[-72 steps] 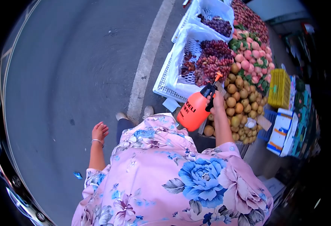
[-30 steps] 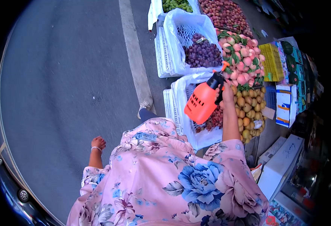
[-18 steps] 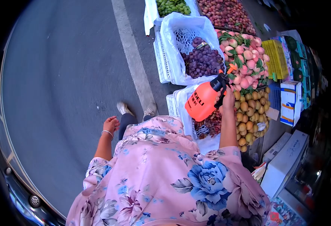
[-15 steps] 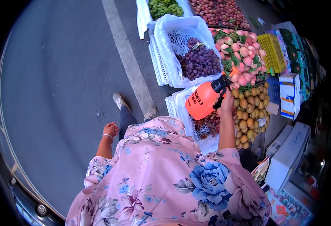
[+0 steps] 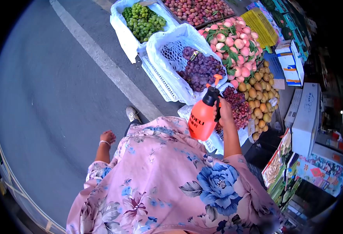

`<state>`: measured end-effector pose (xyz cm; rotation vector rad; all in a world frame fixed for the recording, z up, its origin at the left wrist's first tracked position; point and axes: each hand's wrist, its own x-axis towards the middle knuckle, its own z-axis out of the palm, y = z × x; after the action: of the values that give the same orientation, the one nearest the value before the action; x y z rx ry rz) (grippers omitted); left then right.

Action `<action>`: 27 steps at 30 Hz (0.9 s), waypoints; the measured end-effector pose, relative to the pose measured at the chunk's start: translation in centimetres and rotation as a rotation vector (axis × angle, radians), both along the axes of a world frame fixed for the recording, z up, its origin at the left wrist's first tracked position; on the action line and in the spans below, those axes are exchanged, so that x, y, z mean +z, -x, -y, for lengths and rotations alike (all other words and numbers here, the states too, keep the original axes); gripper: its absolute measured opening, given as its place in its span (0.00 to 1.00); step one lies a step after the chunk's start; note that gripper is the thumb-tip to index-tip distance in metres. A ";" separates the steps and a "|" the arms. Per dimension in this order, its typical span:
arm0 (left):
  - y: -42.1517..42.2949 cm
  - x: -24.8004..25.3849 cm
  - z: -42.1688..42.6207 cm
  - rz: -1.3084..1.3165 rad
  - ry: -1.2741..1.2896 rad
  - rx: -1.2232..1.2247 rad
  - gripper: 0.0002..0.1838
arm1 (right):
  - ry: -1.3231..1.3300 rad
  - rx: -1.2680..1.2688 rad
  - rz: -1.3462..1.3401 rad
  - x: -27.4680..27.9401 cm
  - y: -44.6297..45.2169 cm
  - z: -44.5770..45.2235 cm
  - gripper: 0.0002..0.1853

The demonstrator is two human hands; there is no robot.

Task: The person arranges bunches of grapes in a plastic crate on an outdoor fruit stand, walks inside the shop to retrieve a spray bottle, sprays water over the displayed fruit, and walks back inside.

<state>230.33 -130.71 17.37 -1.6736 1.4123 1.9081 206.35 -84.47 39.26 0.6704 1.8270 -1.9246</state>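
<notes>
My right hand (image 5: 225,111) is wrapped round the black handle of an orange-red spray bottle (image 5: 201,120) with a black top and orange nozzle. The bottle is tilted, held above a bag-lined crate of red grapes (image 5: 237,106), part of which it hides. Just beyond the nozzle lie dark purple grapes (image 5: 206,70) in a white crate (image 5: 159,80) lined with a plastic bag. My left hand (image 5: 108,137), with a bracelet at the wrist, hangs over the road at my side. Its fingers are loosely bent and hold nothing.
Green grapes (image 5: 146,24) fill a lined crate further ahead. Pink peaches (image 5: 237,43) and brown-yellow pears (image 5: 262,97) are heaped to the right, near a yellow crate (image 5: 260,28) and white boxes (image 5: 306,117). A painted white line (image 5: 101,58) crosses the grey road on the left.
The spray bottle has come back towards me, more upright, off the peaches' edge, exposing more red grapes. My view has turned and moved forward along the crates.
</notes>
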 end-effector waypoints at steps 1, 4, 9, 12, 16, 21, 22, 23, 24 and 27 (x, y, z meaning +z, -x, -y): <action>2.2 1.4 2.7 0.008 -0.001 -0.023 0.11 | 0.034 -0.082 -0.009 0.5 0.4 1.5 0.14; 7.1 5.4 8.2 -0.006 0.134 -0.130 0.14 | 0.213 -0.278 -0.107 1.7 1.0 3.5 0.13; 12.6 6.1 13.4 0.015 0.220 -0.173 0.16 | 0.425 -0.710 -0.178 2.1 0.8 1.1 0.11; 13.9 5.7 12.0 -0.027 0.181 -0.141 0.16 | 0.425 -0.880 -0.236 0.4 -1.4 -2.4 0.12; 18.0 4.8 9.8 0.038 0.087 -0.225 0.17 | 0.337 -1.132 -0.214 -1.7 -0.3 -3.9 0.11; 20.2 -2.7 10.7 0.030 0.115 -0.735 0.09 | 0.204 -1.080 0.007 -4.6 -0.9 -5.8 0.11; 20.6 -6.4 12.7 -0.020 0.264 -0.994 0.09 | 0.136 -0.999 0.057 -5.0 -0.9 -6.4 0.12; 21.4 -8.8 14.2 -0.079 0.387 -1.159 0.09 | 0.142 -1.027 0.064 -4.7 -1.0 -6.6 0.12; 22.8 -9.9 14.8 0.036 0.287 -1.059 0.11 | 0.098 -0.937 0.051 -3.9 -1.2 -6.7 0.12; 29.3 -1.5 11.8 0.205 0.095 -0.695 0.10 | 0.078 -0.946 -0.018 -5.0 -2.2 -8.5 0.12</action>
<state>201.03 -142.51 15.86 -1.1409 1.7157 1.2654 208.59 -76.00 34.25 1.7096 1.5402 -2.5109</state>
